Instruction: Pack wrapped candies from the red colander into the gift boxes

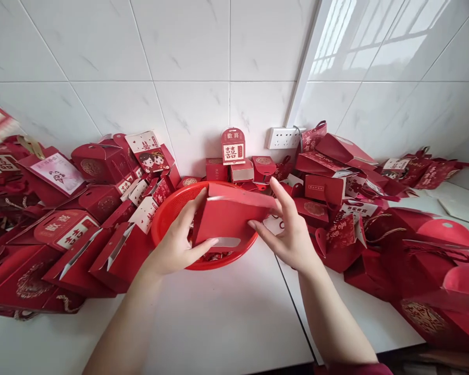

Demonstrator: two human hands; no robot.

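A plain red paper gift box (234, 216) is held tilted over a red plastic basket (162, 229). My left hand (182, 237) grips its left side, thumb along the lower front beside a pale strip, other fingers behind. At the box's right edge is my right hand (291, 229), with the thumb touching the front and the index finger by the upper flap; its other fingers are partly hidden. Small wrapped pieces (217, 256) show inside the basket below the box, mostly covered.
Red gift boxes (121, 255) crowd the white table (219, 317) on the left, and more boxes (324, 187) pile up on the right. One upright box (233, 146) stands behind the basket. A power strip (283, 138) sits against the tiled wall (191, 52).
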